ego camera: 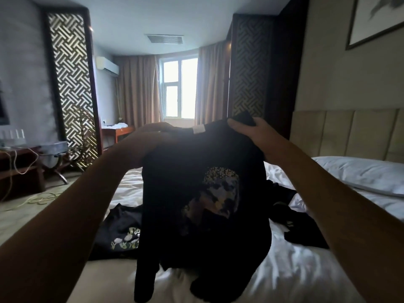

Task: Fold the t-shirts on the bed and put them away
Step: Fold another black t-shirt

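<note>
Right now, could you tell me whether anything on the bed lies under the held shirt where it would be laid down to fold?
Yes: two other dark garments lie on the bed, either side of the black t-shirt held by both hands.

Bright window (179, 87) at far wall, beige curtains (140, 90) either side. Air conditioner (107, 66) high on left wall. Lattice screens (72, 88) flank room. Ceiling vent (164, 38) overhead. Framed picture (376, 18) above padded headboard (341, 133). White pillow (367, 176) at right. Yellow cable (37, 199) on floor.
</note>
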